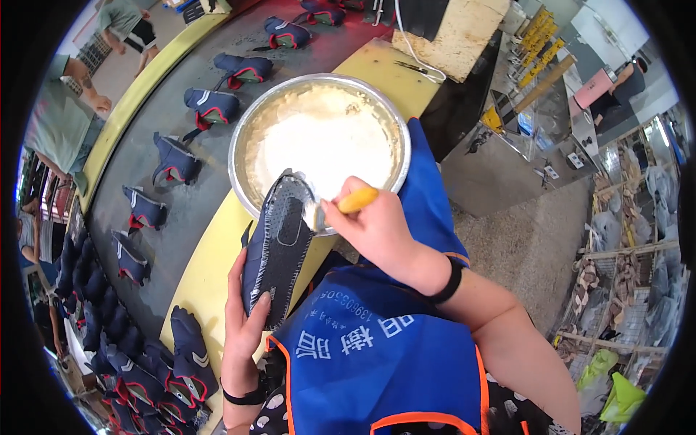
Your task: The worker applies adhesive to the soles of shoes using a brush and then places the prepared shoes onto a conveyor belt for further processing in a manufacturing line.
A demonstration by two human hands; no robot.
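Note:
A dark navy shoe upper (278,254), its black stitched bottom facing up, is gripped at the heel end by my left hand (243,322). The fingers wrap its side and the thumb presses on the bottom. My right hand (384,235) is closed round a brush (357,200) with a yellow-orange handle. The pale bristle end meets the edge of the shoe bottom near the toe. Right behind both hands is a round metal basin (233,156) holding thick white paste (326,145), with dried residue up its inner wall. The shoe's toe overlaps the basin's near rim.
On the left runs a dark conveyor belt (174,239) carrying several spaced navy shoe uppers (210,107). More uppers are heaped at lower left (138,370). A yellow ledge (217,268) borders the belt. People stand beyond it. Racks of bagged parts (616,275) line the right.

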